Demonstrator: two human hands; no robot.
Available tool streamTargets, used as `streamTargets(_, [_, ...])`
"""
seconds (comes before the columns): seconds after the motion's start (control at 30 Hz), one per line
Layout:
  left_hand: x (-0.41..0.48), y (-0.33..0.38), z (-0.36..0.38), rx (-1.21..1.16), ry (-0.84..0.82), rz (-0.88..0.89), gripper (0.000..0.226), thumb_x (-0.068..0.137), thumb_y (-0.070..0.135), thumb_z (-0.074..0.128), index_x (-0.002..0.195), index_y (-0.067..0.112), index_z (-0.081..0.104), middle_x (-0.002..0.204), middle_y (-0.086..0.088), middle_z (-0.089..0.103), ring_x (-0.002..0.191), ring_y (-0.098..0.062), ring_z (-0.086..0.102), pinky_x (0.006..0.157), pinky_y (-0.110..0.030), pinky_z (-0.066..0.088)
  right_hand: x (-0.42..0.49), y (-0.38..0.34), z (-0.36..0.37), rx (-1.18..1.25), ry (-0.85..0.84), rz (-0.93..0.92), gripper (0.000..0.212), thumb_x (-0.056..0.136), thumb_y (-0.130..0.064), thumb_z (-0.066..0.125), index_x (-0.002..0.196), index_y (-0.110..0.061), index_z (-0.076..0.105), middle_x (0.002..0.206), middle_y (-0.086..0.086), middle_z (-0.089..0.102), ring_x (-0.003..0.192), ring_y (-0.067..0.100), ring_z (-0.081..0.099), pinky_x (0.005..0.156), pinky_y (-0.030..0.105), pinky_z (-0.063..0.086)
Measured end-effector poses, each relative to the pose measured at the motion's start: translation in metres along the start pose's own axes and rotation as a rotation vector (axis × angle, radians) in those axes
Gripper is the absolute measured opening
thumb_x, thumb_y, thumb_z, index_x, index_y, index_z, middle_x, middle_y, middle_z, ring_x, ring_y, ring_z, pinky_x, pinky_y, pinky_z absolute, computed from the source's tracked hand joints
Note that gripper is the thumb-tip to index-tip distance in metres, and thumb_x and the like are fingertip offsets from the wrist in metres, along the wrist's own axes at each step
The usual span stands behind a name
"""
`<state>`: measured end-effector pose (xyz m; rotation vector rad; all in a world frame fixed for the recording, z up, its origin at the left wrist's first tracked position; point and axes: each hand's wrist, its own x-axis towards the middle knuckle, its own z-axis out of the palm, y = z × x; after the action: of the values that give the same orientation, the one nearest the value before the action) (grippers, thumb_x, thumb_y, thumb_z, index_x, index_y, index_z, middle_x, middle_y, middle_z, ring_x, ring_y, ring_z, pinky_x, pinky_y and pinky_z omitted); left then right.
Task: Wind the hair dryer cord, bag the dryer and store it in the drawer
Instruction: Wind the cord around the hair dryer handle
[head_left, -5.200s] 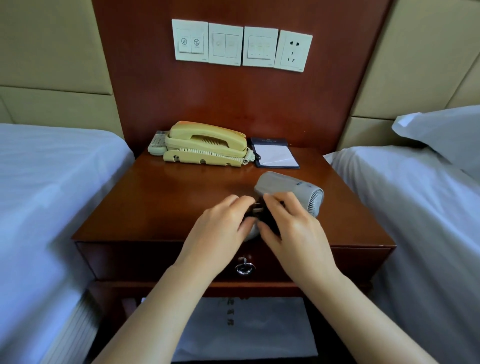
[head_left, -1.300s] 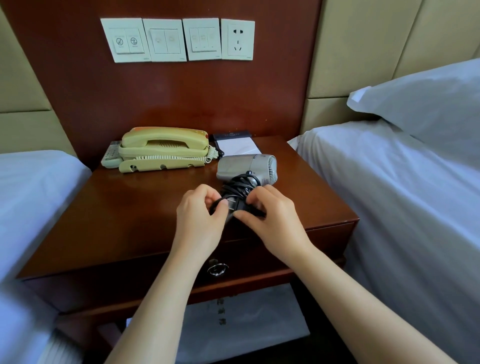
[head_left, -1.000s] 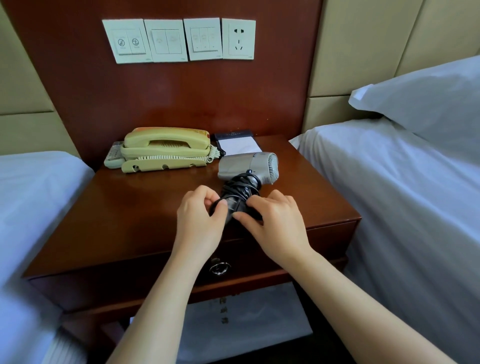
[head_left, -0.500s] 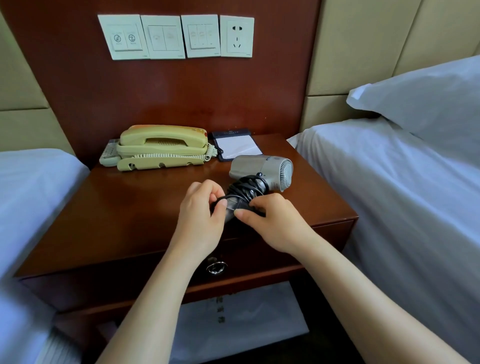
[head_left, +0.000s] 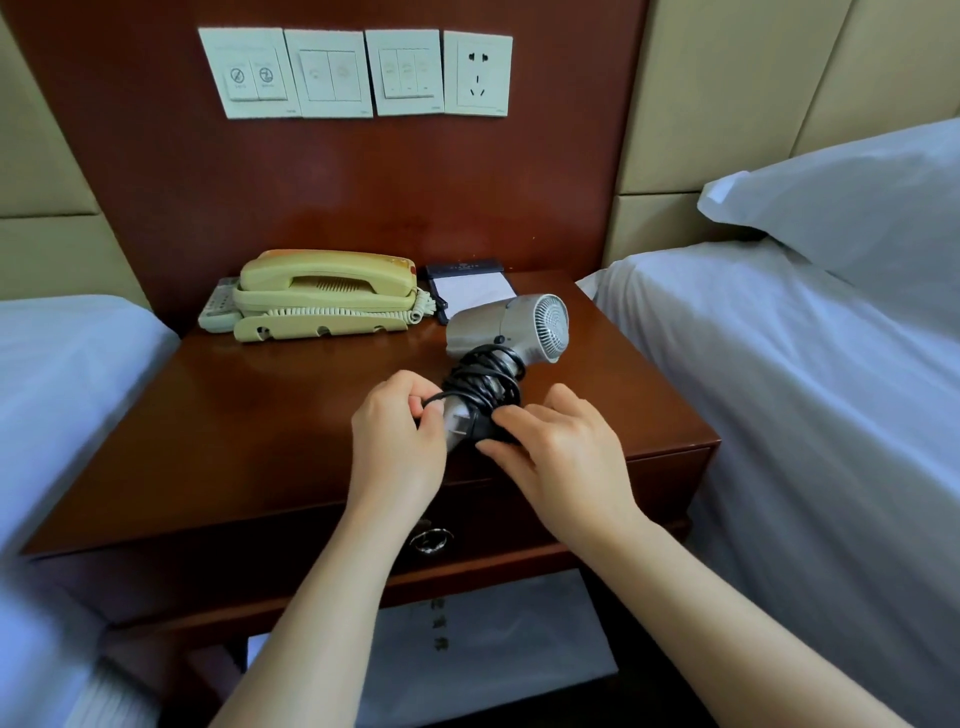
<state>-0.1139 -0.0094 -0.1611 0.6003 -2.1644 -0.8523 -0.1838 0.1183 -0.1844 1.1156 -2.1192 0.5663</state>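
A silver hair dryer lies on the wooden nightstand, its round grille facing right. Its black cord is wound in loops around the handle. My left hand pinches a strand of the cord at the handle's left side. My right hand grips the black plug end against the handle's lower part. The drawer below is closed, with a metal ring pull between my forearms. A white bag lies on the shelf under the drawer.
A yellow telephone and a notepad sit at the back of the nightstand. Wall switches and a socket hang above. White beds flank both sides, with a pillow on the right one.
The dryer has turned so its grille faces more rightward and sits further right. Both hands stay on the handle, with the cord wound more tightly around it.
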Motion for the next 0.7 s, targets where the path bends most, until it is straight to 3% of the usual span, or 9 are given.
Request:
streamTargets(0.33, [-0.001,0.004,0.009,-0.029,0.076,-0.045,0.012,0.090,0.005,0.053,0.082,0.012,0.058,0.070,0.008,0.045,0.074,-0.017,0.047,0.060,-0.018,0.026,0.003,-0.015,-0.001,-0.066,0.071,0.138,0.032,0.082,-0.038,0.048,0.061,-0.017,0.058,0.044,-0.006,0.049,0.049,0.019,0.046,0.054,0.027,0.032])
streamTargets(0.5, [-0.003,0.010,0.010,0.004,0.091,0.068,0.012,0.089,0.003,0.051,0.080,0.011,0.053,0.071,0.011,0.040,0.067,-0.008,0.043,0.060,-0.019,0.027,0.007,-0.013,-0.004,-0.068,0.061,0.164,0.025,0.076,-0.035,0.061,0.059,-0.016,0.058,0.042,-0.004,0.048,0.047,0.020,0.046,0.055,0.026,0.028])
streamTargets(0.7, [-0.015,0.016,0.016,0.012,0.068,0.113,0.014,0.088,0.001,0.050,0.079,0.010,0.047,0.073,0.011,0.038,0.072,-0.015,0.039,0.062,-0.023,0.024,0.007,-0.007,-0.003,-0.056,0.065,0.180,0.023,0.076,-0.032,0.063,0.061,-0.015,0.059,0.043,-0.004,0.050,0.047,0.019,0.045,0.056,0.025,0.026])
